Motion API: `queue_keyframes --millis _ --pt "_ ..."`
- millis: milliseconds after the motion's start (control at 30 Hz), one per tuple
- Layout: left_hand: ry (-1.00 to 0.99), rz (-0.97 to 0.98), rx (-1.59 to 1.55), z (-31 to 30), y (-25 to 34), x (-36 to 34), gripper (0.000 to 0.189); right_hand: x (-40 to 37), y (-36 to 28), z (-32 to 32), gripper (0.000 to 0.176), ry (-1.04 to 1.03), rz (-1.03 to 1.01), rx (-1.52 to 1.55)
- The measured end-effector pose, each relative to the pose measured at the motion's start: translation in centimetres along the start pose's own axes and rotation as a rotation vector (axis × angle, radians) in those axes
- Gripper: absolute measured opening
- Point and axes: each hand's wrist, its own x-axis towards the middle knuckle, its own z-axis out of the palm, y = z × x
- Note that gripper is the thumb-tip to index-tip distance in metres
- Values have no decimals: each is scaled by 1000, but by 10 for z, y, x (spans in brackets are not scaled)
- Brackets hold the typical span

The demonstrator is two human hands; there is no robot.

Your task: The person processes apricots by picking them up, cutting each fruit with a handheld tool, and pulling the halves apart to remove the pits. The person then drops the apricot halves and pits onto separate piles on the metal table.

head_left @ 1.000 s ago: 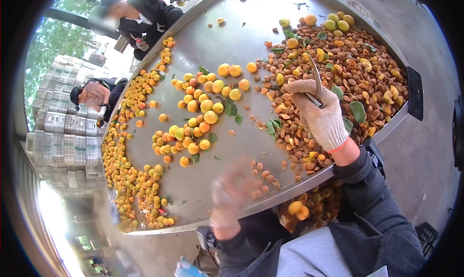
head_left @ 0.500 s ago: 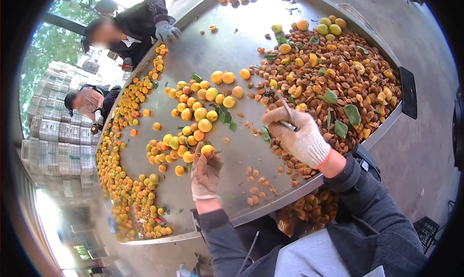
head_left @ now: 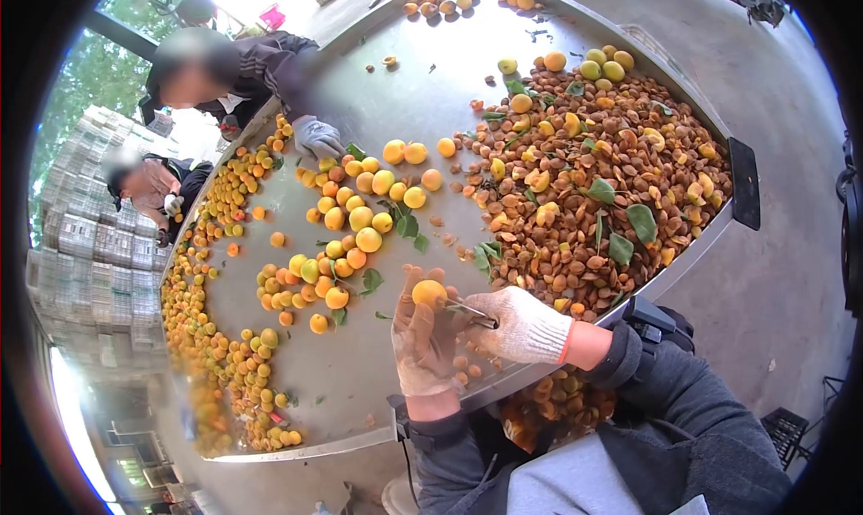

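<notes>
My left hand (head_left: 422,344), in a stained glove, holds a yellow-orange fruit (head_left: 430,293) up between its fingers above the metal table (head_left: 355,371). Closed around a small metal tool (head_left: 476,314), my gloved right hand (head_left: 514,324) is just right of the fruit. The tool's thin end reaches to the fruit's side; exact contact is hard to make out. Beyond my hands lie a cluster of whole fruits (head_left: 360,218) and, to the right, a large heap of brown pits (head_left: 575,191) with some yellow pieces and green leaves.
A co-worker's gloved hand (head_left: 318,137) touches the far side of the fruit cluster. Another person (head_left: 157,187) stands farther left. More fruits (head_left: 216,362) line the table's left edge. A black plate (head_left: 745,182) is on the right rim; stacked crates (head_left: 99,245) stand behind.
My left hand has lifted a fruit from the cluster and moved right. My right hand has come down from the pit heap to meet it. The co-worker's hand has reached to the cluster.
</notes>
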Motion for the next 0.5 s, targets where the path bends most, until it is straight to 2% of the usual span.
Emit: queue_keyframes --millis 200,267,367,433,500 --pt "24 26 5 2 -1 -4 48 1 -10 0 34 -14 41 -213" --pt "41 29 2 3 -1 -6 48 1 -5 4 31 43 -38 -176" --pt "112 59 150 14 1 -11 48 4 -3 5 29 -20 7 -114" --pt "142 90 524 24 -1 -14 50 10 2 2 27 -80 36 -77" --pt "122 85 519 22 2 -15 51 11 3 0 26 -135 64 -44"
